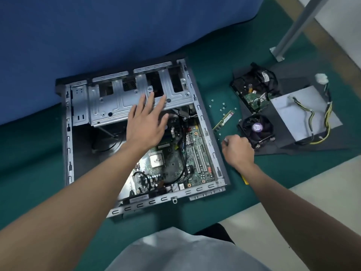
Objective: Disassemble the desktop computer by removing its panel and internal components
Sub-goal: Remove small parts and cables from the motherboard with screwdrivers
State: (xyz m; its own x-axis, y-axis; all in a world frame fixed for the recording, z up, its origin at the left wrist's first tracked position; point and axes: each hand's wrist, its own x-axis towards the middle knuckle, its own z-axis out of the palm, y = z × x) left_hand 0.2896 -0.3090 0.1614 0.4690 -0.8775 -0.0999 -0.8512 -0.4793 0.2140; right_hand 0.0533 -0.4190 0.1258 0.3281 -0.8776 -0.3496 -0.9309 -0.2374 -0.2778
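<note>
Green motherboard in a silver case (teal mat, blue backdrop).

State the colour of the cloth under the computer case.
Dark teal green; the cloth shows best in the head view.

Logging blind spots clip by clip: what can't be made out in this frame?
All in the head view:
- Right hand: curled fingers hide whether it pinches anything; the pale speck at them is too small to name.
- Circuit board: part is covered by the left hand and forearm.
- Yellow object: mostly under the right forearm.
- Loose screws: too small to count.
</note>
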